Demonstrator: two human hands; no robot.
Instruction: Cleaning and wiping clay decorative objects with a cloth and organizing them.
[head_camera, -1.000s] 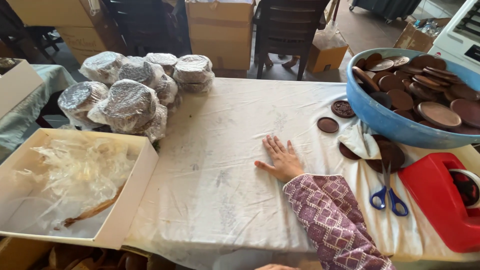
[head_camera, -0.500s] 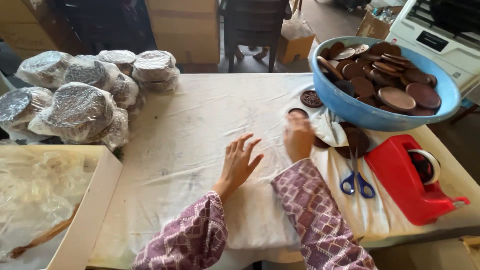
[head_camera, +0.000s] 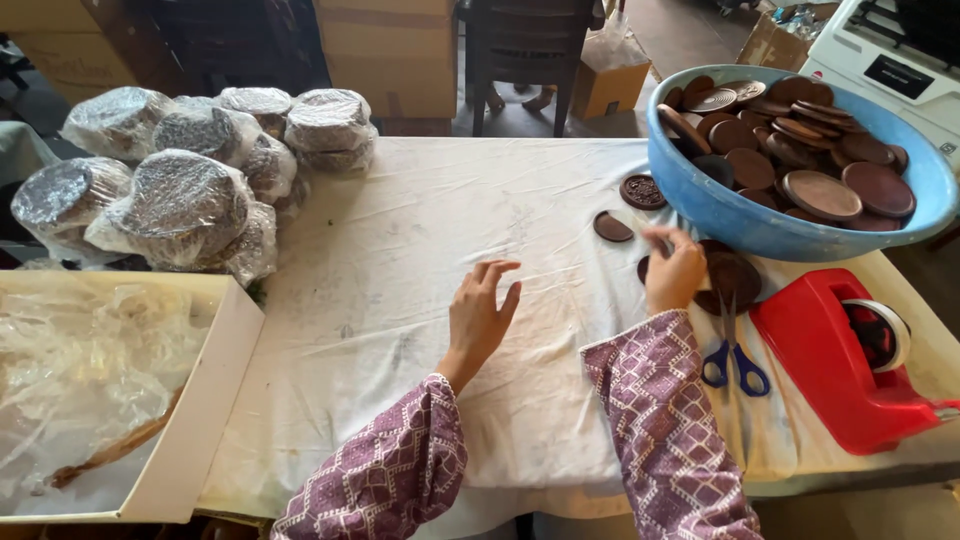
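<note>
My left hand (head_camera: 480, 315) rests on the white tablecloth (head_camera: 420, 250), palm down with fingers spread, holding nothing. To its right, my right hand (head_camera: 672, 270) is curled at a small pile of dark brown round discs (head_camera: 735, 280) beside the blue basin (head_camera: 700, 205). Its fingers hide what they touch, so I cannot tell whether it grips a disc. A plain brown disc (head_camera: 612, 227) and a carved brown disc (head_camera: 642, 191) lie on the cloth just beyond that hand. The basin is heaped with many more brown discs (head_camera: 800, 150). Both sleeves are purple patterned.
Blue-handled scissors (head_camera: 735, 360) and a red tape dispenser (head_camera: 830, 370) lie at the right. Several plastic-wrapped disc stacks (head_camera: 190, 200) sit at the back left. A white box (head_camera: 200, 400) with crumpled plastic is at the near left. Cardboard boxes (head_camera: 385, 50) and a chair (head_camera: 525, 50) stand behind.
My left hand has come up onto the cloth. My right hand left the middle of the cloth, reached toward the discs by the basin, then drew back a little and curled there.
</note>
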